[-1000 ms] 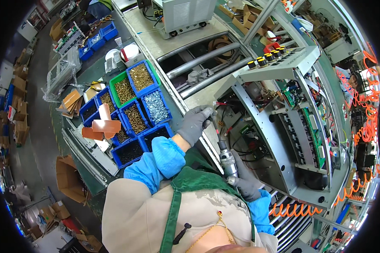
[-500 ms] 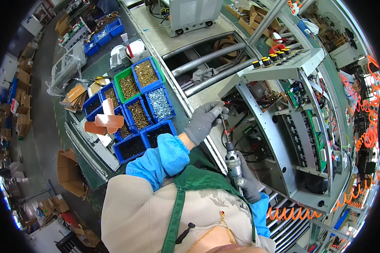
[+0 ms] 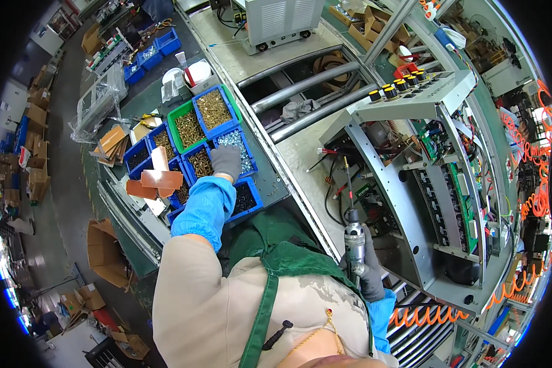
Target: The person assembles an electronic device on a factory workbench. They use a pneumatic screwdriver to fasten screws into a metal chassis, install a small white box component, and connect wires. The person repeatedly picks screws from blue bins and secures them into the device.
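My left hand (image 3: 227, 161), in a grey glove, reaches down at the blue bin of silver fasteners (image 3: 230, 140), right beside a blue bin of brass-coloured screws (image 3: 200, 163). Its fingertips are hidden beneath the hand, so their grip does not show. My right hand (image 3: 369, 273), also gloved, is wrapped round a silver power screwdriver (image 3: 354, 242). The long bit (image 3: 348, 175) points away from me, with a gold-coloured tip at its far end. To the right stands an open grey metal housing (image 3: 383, 196) with circuit boards and wires inside.
A green bin (image 3: 187, 127) and several blue bins of screws share the left bench. Reddish-brown plates (image 3: 161, 179) lie across some bins. Beyond the housing hang orange coiled hoses (image 3: 536, 190). Metal rollers (image 3: 316, 80) lie ahead, and an open carton (image 3: 107, 251) sits at far left.
My left hand has left the screwdriver's bit and moved left to the bins. My right hand and the screwdriver have shifted slightly right; the bit's tip now shows.
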### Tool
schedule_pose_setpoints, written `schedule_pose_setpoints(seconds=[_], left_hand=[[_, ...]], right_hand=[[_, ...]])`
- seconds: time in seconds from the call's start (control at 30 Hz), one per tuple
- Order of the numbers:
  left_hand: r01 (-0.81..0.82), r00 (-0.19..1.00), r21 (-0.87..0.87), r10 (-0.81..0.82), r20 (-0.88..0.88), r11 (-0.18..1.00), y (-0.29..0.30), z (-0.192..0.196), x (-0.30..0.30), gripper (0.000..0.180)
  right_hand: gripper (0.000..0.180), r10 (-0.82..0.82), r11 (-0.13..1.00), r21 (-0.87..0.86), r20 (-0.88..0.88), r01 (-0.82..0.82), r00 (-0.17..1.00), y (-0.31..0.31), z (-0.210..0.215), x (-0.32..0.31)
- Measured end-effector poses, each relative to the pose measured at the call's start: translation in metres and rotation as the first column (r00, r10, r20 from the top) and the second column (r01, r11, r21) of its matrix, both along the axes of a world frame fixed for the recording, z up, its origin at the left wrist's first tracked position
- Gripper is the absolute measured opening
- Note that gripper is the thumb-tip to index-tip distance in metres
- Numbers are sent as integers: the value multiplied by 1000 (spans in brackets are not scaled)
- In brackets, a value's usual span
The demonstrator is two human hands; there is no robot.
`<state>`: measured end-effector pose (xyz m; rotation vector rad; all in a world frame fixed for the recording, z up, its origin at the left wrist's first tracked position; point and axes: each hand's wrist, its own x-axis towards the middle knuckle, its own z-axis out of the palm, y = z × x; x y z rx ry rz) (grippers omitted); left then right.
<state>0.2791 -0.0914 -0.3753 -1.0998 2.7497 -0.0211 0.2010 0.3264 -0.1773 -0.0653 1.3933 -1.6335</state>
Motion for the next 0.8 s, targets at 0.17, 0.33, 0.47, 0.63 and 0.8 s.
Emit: schedule_pose_setpoints(seconds=[0.17,0.33,0.47,0.63,0.8], left_hand=[[-17,1000,102,16,4,995,-1,16,5,16],[-26,999,47,28,-39,999,-10,11,1,23],[-129,860,129,176,-479,983,-23,18,5,19],[333,255,345,269,-929,878,-6,155,-114,15],[909,-12,103,273,-962,404,87,304,-177,18]], right_hand=[[127,-38,999,15,-70,39,997,14,-7,3],[132,-129,991,-34,-69,126,989,21,9,12],[131,-206,975,-94,-47,201,977,37,20,11],[126,-400,898,-255,-136,358,906,25,36,4],[120,-538,831,-295,-214,471,815,16,35,4]])
